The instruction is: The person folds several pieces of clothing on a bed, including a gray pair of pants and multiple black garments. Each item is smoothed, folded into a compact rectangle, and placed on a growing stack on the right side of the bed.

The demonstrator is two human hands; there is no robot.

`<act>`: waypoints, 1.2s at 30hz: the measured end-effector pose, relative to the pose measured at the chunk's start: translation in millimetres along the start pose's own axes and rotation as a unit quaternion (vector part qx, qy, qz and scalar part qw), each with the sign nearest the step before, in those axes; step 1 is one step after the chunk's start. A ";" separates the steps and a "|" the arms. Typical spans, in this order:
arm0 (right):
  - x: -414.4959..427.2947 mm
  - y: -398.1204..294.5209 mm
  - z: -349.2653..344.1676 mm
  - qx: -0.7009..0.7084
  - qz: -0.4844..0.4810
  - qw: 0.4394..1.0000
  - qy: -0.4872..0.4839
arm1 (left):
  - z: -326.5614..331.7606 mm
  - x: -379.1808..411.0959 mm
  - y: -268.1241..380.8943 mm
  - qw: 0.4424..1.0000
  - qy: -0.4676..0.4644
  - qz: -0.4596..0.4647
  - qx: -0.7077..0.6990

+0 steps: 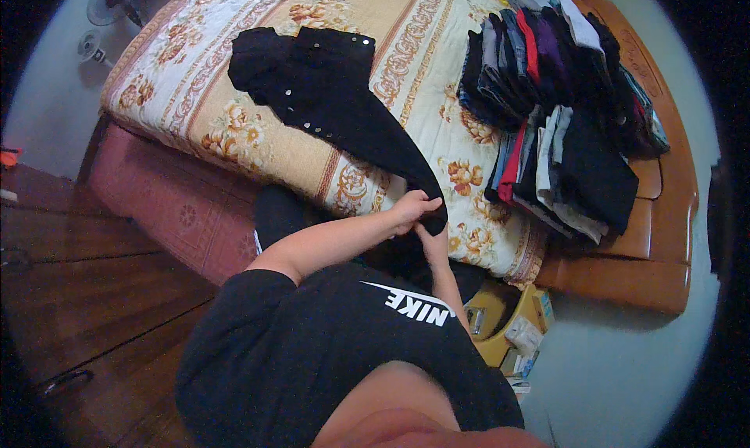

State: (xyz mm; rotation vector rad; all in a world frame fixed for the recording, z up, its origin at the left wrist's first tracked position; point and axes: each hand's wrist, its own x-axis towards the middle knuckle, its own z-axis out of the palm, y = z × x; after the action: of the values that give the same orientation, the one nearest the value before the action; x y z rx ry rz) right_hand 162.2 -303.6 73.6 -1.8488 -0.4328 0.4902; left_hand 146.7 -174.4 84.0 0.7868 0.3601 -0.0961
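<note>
A black garment (345, 96) with several shiny round buttons lies stretched over the bed. Its wide part is on the bedspread, and it narrows towards me. At the narrow end, my left hand (415, 211) grips the cloth, with the thumb laid across it. My right hand (432, 244) holds the same end from the near side, its fingers partly hidden by the cloth. Both hands are close together over the bed's near edge. The bedspread (234, 123) beneath is cream and tan with a floral print.
Folded clothes (545, 55) are stacked at the right, against a carved wooden headboard (650, 278). A yellow container (495, 348) with small boxes and packets stands below the bed's corner. Fans (92, 46) are at the upper left, and wooden doors or panels (105, 313) at the lower left.
</note>
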 end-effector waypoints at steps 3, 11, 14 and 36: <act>-1.7 6.2 -19.1 -0.032 -0.012 0.999 0.035 | -15.6 -10.5 11.9 0.997 -0.037 -0.023 -0.065; -37.8 -96.8 -66.7 -0.220 -0.099 0.968 -0.067 | -174.1 13.8 83.0 0.907 0.180 0.162 -0.345; -32.0 -99.2 -93.2 -0.409 -0.090 0.908 -0.026 | -236.6 5.6 99.2 0.870 0.275 0.166 -0.375; -26.5 111.1 -172.1 -0.558 0.133 0.807 0.141 | -270.0 -86.9 38.5 0.896 0.401 0.039 -0.186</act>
State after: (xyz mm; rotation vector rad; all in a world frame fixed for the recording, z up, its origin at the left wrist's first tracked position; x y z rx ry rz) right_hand 237.1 -489.1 22.1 -3.1095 -0.2520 0.0907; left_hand -1.9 39.5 -34.5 0.4223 1.0969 0.3813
